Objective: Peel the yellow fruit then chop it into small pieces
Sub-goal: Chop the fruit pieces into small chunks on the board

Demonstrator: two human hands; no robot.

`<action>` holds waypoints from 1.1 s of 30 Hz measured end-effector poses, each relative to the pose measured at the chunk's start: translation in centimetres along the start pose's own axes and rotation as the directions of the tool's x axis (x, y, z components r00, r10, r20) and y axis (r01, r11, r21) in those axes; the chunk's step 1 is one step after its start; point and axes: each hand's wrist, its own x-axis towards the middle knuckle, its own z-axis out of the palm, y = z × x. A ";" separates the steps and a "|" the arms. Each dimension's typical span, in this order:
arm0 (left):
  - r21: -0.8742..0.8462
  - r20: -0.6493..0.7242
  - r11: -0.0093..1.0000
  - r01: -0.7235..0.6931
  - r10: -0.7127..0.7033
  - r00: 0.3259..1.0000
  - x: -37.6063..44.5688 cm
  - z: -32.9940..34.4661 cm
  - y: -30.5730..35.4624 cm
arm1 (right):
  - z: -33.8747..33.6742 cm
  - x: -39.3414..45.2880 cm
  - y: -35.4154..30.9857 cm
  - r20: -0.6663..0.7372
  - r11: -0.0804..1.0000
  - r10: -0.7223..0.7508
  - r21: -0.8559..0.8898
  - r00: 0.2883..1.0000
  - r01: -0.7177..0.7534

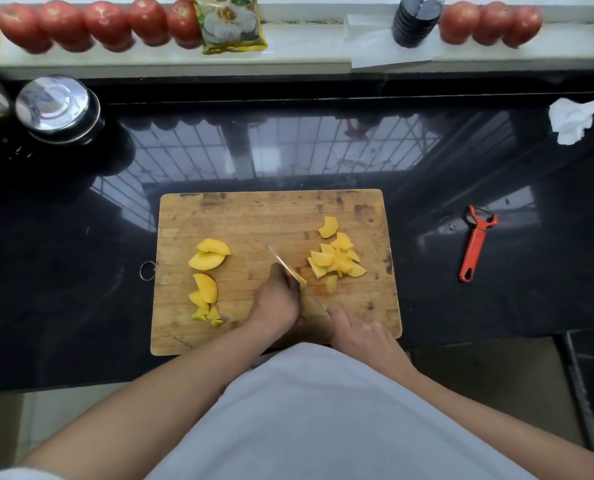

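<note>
Board: worn rectangular wooden chopping board carries yellow fruit wedges left, small yellow fruit pieces right.
Left hand: pins a yellow slice.
Right hand: grasps steel knife.
Nearby: orange-red peeler on black counter; lidded steel pot far left.

Gripped knife handle in right hand; left hand curled over a yellow fruit piece against blade. Chopped pieces lay just right of blade, larger slices well left, all on wooden cutting board. Red peeler far right on black counter.
</note>
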 end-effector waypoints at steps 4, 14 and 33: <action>-0.053 0.039 0.999 -0.009 0.011 0.999 -0.2 -0.2 0.3 | 0.2 -0.5 0.2 -0.013 0.997 0.024 -0.077 1.000 -0.025; -0.143 0.023 0.989 0.019 -0.016 1.000 -0.5 -0.1 0.5 | -0.3 -0.5 0.7 0.051 0.997 0.023 -0.070 0.998 -0.019; -0.003 0.012 1.000 -0.012 0.012 1.000 -0.6 0.0 0.5 | 0.2 1.9 0.0 -0.038 0.910 0.356 0.241 0.934 -0.337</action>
